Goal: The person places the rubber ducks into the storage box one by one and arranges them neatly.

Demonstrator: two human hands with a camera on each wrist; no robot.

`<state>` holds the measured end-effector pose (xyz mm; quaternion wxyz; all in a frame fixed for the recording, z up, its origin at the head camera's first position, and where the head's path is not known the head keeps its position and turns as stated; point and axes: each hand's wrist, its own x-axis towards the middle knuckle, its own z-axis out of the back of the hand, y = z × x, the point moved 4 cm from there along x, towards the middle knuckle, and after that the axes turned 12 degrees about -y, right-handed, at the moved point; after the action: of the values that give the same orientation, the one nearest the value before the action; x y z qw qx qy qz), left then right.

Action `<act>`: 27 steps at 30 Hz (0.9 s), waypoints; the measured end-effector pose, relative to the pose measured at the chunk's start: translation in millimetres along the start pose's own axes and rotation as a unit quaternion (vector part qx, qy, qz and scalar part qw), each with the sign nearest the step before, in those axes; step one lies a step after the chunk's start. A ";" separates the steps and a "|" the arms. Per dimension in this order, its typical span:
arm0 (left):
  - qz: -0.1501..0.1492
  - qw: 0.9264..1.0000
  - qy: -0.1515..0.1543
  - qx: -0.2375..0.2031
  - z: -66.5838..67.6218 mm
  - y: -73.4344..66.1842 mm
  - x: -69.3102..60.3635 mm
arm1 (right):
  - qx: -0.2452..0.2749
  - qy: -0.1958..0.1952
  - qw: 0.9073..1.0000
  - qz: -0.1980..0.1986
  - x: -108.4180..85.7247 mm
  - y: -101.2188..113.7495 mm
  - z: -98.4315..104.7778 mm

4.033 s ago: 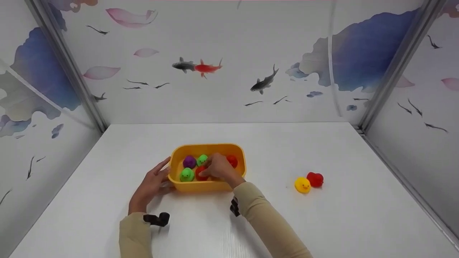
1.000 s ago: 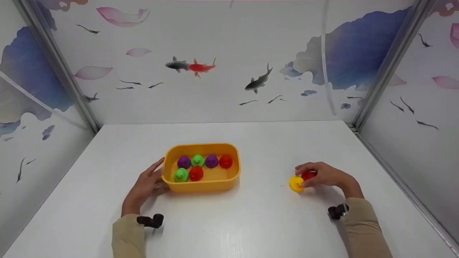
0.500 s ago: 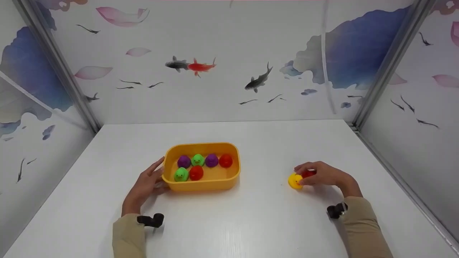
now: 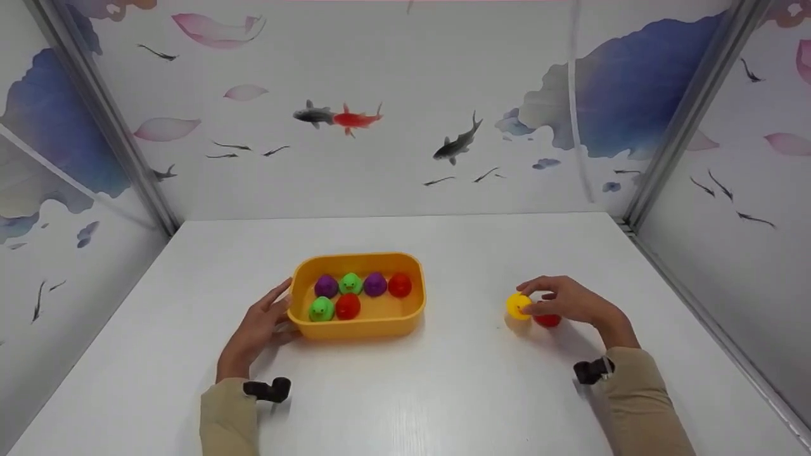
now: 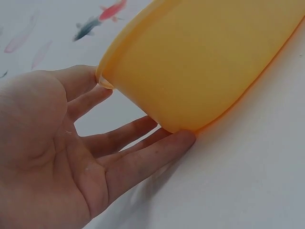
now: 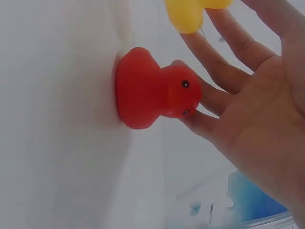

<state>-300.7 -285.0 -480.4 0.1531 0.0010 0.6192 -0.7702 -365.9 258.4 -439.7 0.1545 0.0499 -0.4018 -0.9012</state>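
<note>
In the head view my right hand [image 4: 564,301] pinches a yellow rubber duck [image 4: 518,307] between thumb and fingertips, lifted off the table. A red rubber duck [image 6: 152,90] stands on the table under that hand, beside its other fingers; in the head view it is partly covered. My left hand [image 4: 256,329] rests its fingertips against the left end of an orange plastic basket [image 4: 361,328]. Its fingers [image 5: 143,162] are nearly straight along the basket wall in the left wrist view. Inside the basket sit green ducks [image 4: 321,309], purple ducks [image 4: 375,284] and red ducks [image 4: 348,306].
All of this stands on a white table [image 4: 405,392]. White panels printed with fish and leaves enclose the back wall [image 4: 393,177] and both sides. Metal posts [image 4: 687,120] run up the corners. Table surface lies between the basket and the right hand.
Earlier my right hand was inside the basket, then it moved right to the yellow duck. In the last half second it raised that duck from beside the red one. The left hand stays at the basket.
</note>
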 end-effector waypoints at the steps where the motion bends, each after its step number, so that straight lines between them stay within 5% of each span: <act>1: 0.000 1.000 0.000 0.002 0.0 0.0 0.3 | 0.011 0.001 1.000 -0.003 0.3 1.8 -0.1; 27: -0.007 1.000 0.000 0.001 -0.3 -0.7 0.6 | 0.085 -0.008 0.996 0.019 5.7 86.0 -49.2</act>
<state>-301.5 -284.7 -479.9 0.1477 -0.0030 0.6181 -0.7721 -340.2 167.5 -409.0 0.1636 0.0484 -0.4791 -0.8610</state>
